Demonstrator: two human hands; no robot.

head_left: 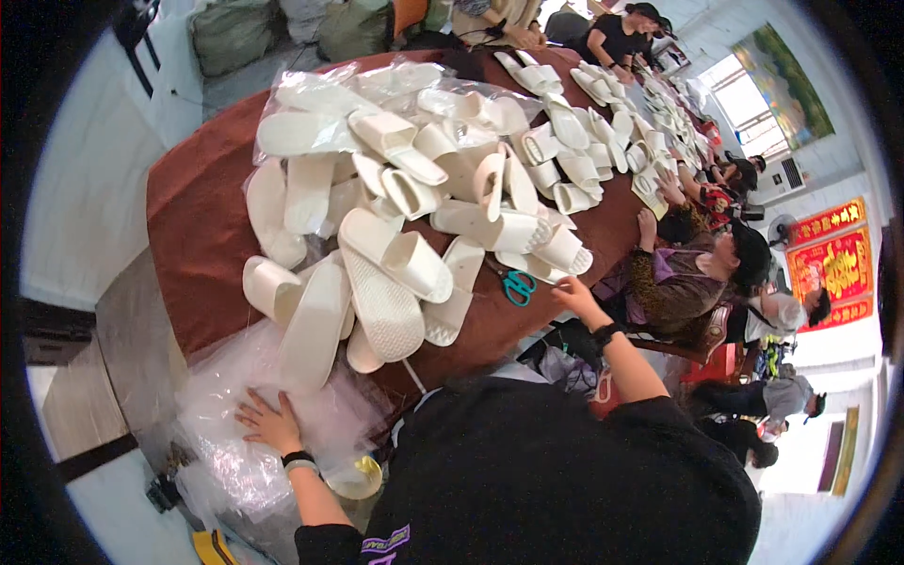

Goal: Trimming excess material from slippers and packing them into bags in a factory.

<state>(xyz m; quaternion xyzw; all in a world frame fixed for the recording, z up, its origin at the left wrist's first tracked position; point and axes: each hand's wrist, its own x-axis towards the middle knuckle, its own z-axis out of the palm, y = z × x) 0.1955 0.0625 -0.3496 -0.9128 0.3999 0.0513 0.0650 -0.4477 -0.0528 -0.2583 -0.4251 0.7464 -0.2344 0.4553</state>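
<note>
My left hand (pixel 268 422) lies with its fingers spread on a pile of clear plastic bags (pixel 212 391) at the table's near left edge. Over at the right, my right hand (pixel 579 301) is stretched out by the near end of a white slipper (pixel 565 249); its fingers look apart, and whether they touch the slipper is hard to tell. Scissors with teal handles (pixel 518 287) lie just left of that hand, their blades partly hidden by slippers. Between my hands, a heap of white slippers (pixel 381 306) with textured soles covers the near part of the table.
The table has a brown cloth (pixel 202 221). Clear plastic film (pixel 315 89) covers slippers at the back. More white slippers (pixel 574 165) run along the far right. A person in a dark cap (pixel 687 273) sits close on my right, with others beyond. Large sacks (pixel 235 38) stand behind.
</note>
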